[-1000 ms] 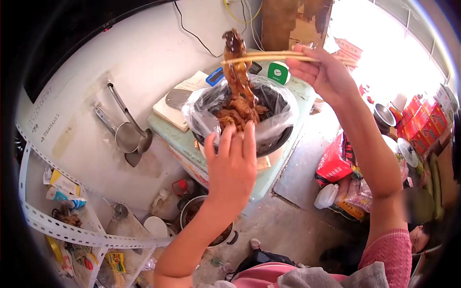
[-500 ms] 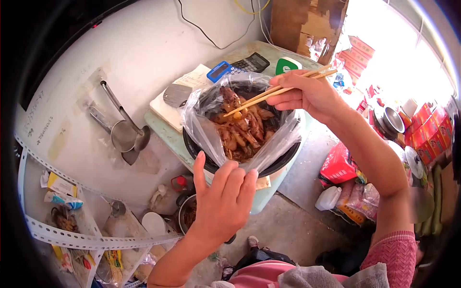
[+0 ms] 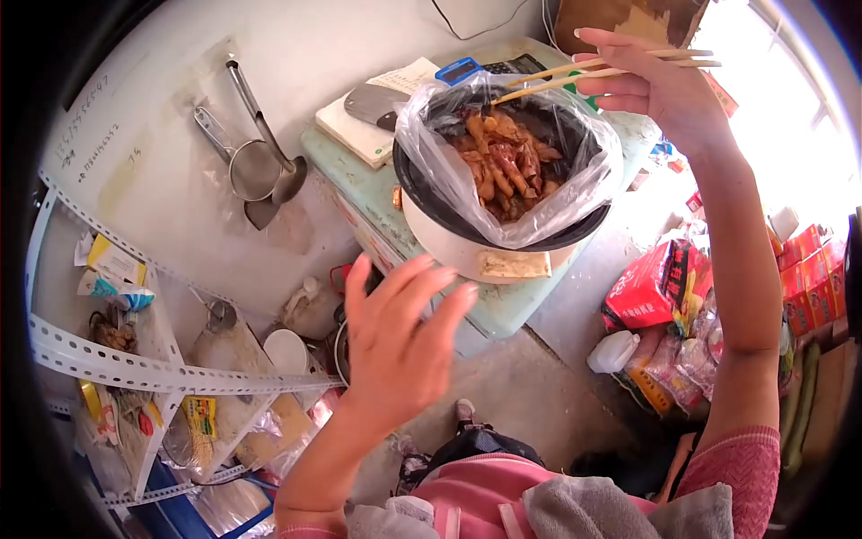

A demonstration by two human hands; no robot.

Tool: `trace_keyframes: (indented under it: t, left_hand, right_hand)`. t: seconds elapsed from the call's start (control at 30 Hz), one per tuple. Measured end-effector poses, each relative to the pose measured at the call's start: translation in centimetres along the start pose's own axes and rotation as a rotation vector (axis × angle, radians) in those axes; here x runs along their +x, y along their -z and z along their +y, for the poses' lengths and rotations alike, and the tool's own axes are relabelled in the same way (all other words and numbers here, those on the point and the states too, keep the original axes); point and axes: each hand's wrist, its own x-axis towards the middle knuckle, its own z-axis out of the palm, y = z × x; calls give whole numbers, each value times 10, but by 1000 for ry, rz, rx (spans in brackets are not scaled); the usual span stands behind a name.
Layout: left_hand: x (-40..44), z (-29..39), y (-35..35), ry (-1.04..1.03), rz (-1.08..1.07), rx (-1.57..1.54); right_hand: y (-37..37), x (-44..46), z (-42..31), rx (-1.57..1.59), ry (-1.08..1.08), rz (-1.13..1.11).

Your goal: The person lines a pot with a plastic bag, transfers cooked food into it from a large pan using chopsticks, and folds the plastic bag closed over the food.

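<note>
A pair of wooden chopsticks [image 3: 628,61] is held in my right hand [image 3: 660,85], with their tips over the far side of a plastic-lined black pot. Inside the clear bag [image 3: 449,175] lies brown, glossy cooked meat [image 3: 507,162], which looks like poultry feet. The pot [image 3: 417,202] sits in a white base on a pale green table [image 3: 507,310]. My left hand [image 3: 404,337] hovers in front of the pot with fingers spread and nothing in it.
A notebook [image 3: 359,130] with a metal scraper [image 3: 373,103] lies left of the pot, a blue device [image 3: 459,71] behind. A ladle [image 3: 289,180] and strainer [image 3: 254,171] hang on the wall. Shelving [image 3: 99,355] stands at left, red packages [image 3: 646,287] at right.
The meat piece lifted by the chopsticks earlier is down in the bag. My right hand has risen and moved right; my left hand has drawn back from the bag. The view has shifted.
</note>
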Motion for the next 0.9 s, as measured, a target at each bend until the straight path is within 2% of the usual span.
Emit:
trace_keyframes:
  t: [0.03, 0.13, 0.23, 0.37, 0.47, 0.5, 0.57, 0.6, 0.63, 0.7, 0.77, 0.83, 0.87, 0.9]
  left_hand:
    - [-14, -5, 3, 54, -11, -7]
    - [-49, -11, 13, 194, -57, -39]
    - [-80, -10, 22, 300, -113, -35]
    - [-106, -9, 35, 414, -131, -33]
    - [-118, -5, 40, 473, -114, -37]
    - [-119, -5, 41, 486, -108, -42]
    - [-110, -4, 43, 555, -68, -129]
    - [-103, -4, 45, 587, -50, -174]
    - [-93, -4, 46, 577, -15, -191]
    - [-64, -11, 46, 550, 53, -225]
    - [-33, -19, 45, 539, 90, -268]
    - [6, -30, 38, 534, 111, -335]
    - [27, -38, 33, 502, 111, -355]
    - [47, -49, 23, 587, 106, -424]
  right_hand:
    - [0, 2, 2, 4, 35, 2]
    - [-17, -4, 14, 34, -90, -65]
    - [-22, -7, 17, 41, -126, -35]
    - [-15, -6, 9, 122, -4, -30]
    - [-24, -14, 15, 66, -114, -76]
    - [-21, -14, 10, 99, -40, -22]
    - [-8, -13, -6, 165, 112, 94]
    - [-4, -13, 1, 132, 172, 13]
    - [2, -10, 19, -64, 55, -208]
    - [-10, -23, 10, 40, -71, -108]
    - [18, -17, -9, 151, 199, 53]
    - [38, -22, -35, 165, 323, 89]
    - [48, -16, -37, 74, 171, 152]
    - [67, 0, -25, -170, 198, 185]
